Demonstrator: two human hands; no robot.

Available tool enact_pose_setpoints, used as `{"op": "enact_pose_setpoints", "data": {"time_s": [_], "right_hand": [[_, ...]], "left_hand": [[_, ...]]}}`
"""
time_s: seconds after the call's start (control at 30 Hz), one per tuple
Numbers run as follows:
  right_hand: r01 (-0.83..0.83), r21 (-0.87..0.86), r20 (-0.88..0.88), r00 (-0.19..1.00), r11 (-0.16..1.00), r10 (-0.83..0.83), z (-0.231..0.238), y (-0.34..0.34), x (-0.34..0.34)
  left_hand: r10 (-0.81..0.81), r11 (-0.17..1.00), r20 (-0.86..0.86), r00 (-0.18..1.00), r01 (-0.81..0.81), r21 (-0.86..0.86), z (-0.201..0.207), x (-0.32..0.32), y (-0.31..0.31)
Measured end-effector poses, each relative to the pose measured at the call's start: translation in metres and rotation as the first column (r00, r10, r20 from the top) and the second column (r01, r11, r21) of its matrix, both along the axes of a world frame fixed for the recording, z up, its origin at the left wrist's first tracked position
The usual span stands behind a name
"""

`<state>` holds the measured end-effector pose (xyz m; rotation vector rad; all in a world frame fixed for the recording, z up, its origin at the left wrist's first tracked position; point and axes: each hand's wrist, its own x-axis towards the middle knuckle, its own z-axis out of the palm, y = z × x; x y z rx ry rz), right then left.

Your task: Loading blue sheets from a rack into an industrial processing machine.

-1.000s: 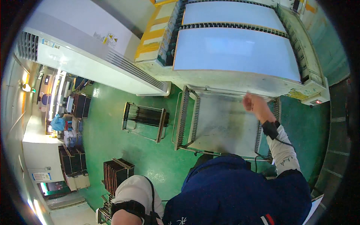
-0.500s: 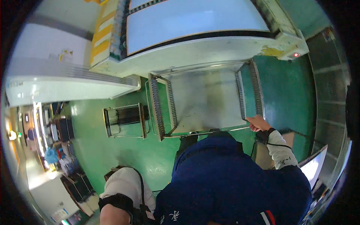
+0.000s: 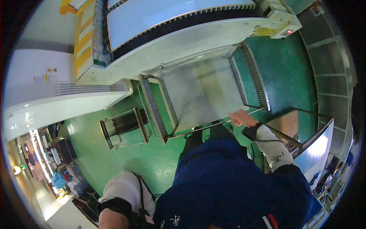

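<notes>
My right hand (image 3: 243, 118), in a white sleeve with a black wristband, is over the front rail of a metal slotted rack (image 3: 169, 105). Its fingers look bent but are smeared by motion. Whether they touch the rail, I cannot tell. The rack stands on the floor before me, with two toothed side rails and a grey flat panel (image 3: 202, 91) between them. Of my left hand (image 3: 113, 220), only skin past a black wristband shows at the lower edge; its fingers are out of the picture.
A long pale machine (image 3: 183, 49) with blue-white panels on top runs beyond the rack. A smaller rack (image 3: 124, 128) stands to the left on the green floor. At right are another rack frame with a shiny sheet (image 3: 316, 152), a cardboard piece (image 3: 288, 124) and a grey metal cabinet (image 3: 333, 86).
My right hand has shifted left from the right end of the front rail, where its fingers were curled on it. The view has turned somewhat. My left arm has barely moved.
</notes>
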<state>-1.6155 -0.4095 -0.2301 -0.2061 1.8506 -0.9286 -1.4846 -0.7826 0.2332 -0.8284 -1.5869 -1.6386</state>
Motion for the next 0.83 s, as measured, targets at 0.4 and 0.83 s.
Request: {"op": "enact_pose_setpoints", "data": {"time_s": [0.4,0.83], "right_hand": [[0.152,-0.267,-0.196,0.958,0.952,-0.208,0.017,-0.308,-0.169],[0.235,-0.314,-0.143,0.946,0.920,-0.290,-0.024,-0.392,-0.181]], "left_hand": [[0.293,0.880,0.730,0.618,-0.473,0.048,-0.115,0.032,-0.031],[0.497,0.866,0.780,-0.381,0.152,-0.477,-0.455,0.076,0.046]]}}
